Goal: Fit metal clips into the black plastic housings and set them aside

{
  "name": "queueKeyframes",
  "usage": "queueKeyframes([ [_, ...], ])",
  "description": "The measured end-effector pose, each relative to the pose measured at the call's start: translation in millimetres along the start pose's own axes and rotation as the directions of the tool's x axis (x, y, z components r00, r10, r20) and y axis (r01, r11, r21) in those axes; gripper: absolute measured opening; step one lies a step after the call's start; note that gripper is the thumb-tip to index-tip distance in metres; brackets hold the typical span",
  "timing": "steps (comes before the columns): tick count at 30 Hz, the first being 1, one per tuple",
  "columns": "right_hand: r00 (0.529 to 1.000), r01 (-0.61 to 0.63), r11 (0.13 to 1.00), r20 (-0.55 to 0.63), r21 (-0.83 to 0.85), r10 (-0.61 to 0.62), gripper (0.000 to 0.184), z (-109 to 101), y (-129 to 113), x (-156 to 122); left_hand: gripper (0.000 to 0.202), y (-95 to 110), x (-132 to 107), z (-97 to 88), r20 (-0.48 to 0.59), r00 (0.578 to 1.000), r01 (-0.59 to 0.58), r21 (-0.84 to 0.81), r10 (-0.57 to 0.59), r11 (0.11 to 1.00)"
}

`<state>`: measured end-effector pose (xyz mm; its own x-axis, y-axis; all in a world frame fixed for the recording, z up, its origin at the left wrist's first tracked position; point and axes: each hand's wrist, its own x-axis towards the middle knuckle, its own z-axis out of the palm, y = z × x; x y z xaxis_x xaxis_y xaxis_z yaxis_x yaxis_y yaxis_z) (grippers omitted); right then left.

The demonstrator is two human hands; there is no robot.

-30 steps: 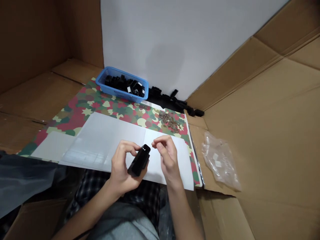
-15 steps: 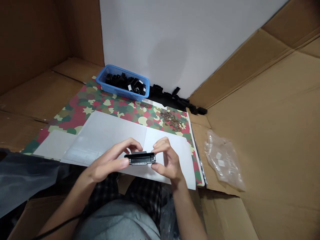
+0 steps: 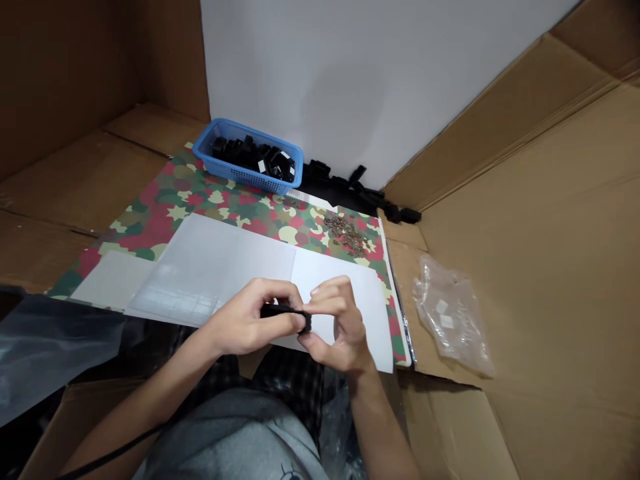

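Note:
Both my hands meet over the near edge of a white sheet (image 3: pixel 240 260) and grip one small black plastic part (image 3: pixel 283 311). My left hand (image 3: pixel 250 319) wraps round its left end, with the thumb under and the fingers over it. My right hand (image 3: pixel 335 323) pinches its right end between fingertips and thumb. Most of the part is hidden by my fingers. Below the hands are my lap and a checked cloth.
A blue basket (image 3: pixel 249 175) of black parts stands at the back on a camouflage-patterned mat (image 3: pixel 200 203). Loose black parts (image 3: pixel 370 197) lie by the white wall. A heap of small brownish pieces (image 3: pixel 349 235) sits on the mat. A clear plastic bag (image 3: pixel 450 320) lies on cardboard to the right.
The black part was held upright in my left hand alone, then turned level between both hands. Now both hands have closed in round it and hide most of it.

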<state>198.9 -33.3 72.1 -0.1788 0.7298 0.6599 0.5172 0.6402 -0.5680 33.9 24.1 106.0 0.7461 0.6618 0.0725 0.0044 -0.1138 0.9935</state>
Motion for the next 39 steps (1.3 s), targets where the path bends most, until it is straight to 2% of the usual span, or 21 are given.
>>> queueKeyframes([
  [7, 1.0, -0.004, 0.998, -0.004, 0.062, 0.005, 0.035, 1, 1, -1, 0.014, -4, 1, -0.2, 0.027, 1.0, 0.001, -0.055, 0.0, 0.999],
  [9, 0.997, -0.075, 0.992, 0.004, 0.098, 0.075, 0.029, 1, 3, -3, 0.015, -8, 1, -1.6, 0.02, 1.0, -0.003, -0.069, 0.005, 0.998],
  [10, 0.989, -0.148, 0.978, 0.008, 0.143, 0.149, 0.022, 1, 4, -4, 0.016, -11, 1, -2.6, 0.007, 1.0, -0.008, -0.07, 0.008, 0.998],
  [12, 0.939, -0.343, 0.896, 0.068, 0.283, 0.338, 0.01, 2, 5, -7, 0.017, -16, 1, -4.7, -0.031, 0.999, -0.023, -0.061, 0.021, 0.998],
  [14, 0.855, -0.515, 0.756, 0.185, 0.403, 0.484, 0.019, 3, 4, -8, 0.017, -21, 0, -6.4, -0.072, 0.996, -0.052, -0.029, 0.05, 0.998],
  [16, 0.791, -0.61, 0.656, 0.281, 0.445, 0.544, 0.024, 4, 0, -8, 0.017, -24, 0, -6.7, -0.107, 0.99, -0.094, 0.025, 0.097, 0.995],
  [19, 0.753, -0.65, 0.622, 0.253, 0.437, 0.608, 0.019, 6, -6, -5, 0.015, -26, 0, -4.7, -0.138, 0.978, -0.137, 0.122, 0.153, 0.983],
  [22, 0.734, -0.656, 0.594, 0.208, 0.466, 0.647, 0.015, 7, -11, -2, 0.013, -25, -2, -1.0, -0.169, 0.974, -0.117, 0.203, 0.152, 0.972],
  [25, 0.719, -0.664, 0.56, 0.218, 0.495, 0.66, 0.014, 6, -14, 2, 0.012, -25, -4, 2.0, -0.185, 0.966, -0.131, 0.245, 0.179, 0.961],
  [32, 0.717, -0.692, 0.624, 0.241, 0.364, 0.654, 0.012, 0, -16, 6, 0.011, -32, -8, 3.4, -0.204, 0.939, -0.186, 0.373, 0.275, 0.909],
  [39, 0.749, -0.662, 0.719, 0.169, 0.211, 0.641, 0.008, 0, -21, 6, 0.01, -37, -10, 6.8, -0.22, 0.93, -0.192, 0.392, 0.294, 0.9],
])
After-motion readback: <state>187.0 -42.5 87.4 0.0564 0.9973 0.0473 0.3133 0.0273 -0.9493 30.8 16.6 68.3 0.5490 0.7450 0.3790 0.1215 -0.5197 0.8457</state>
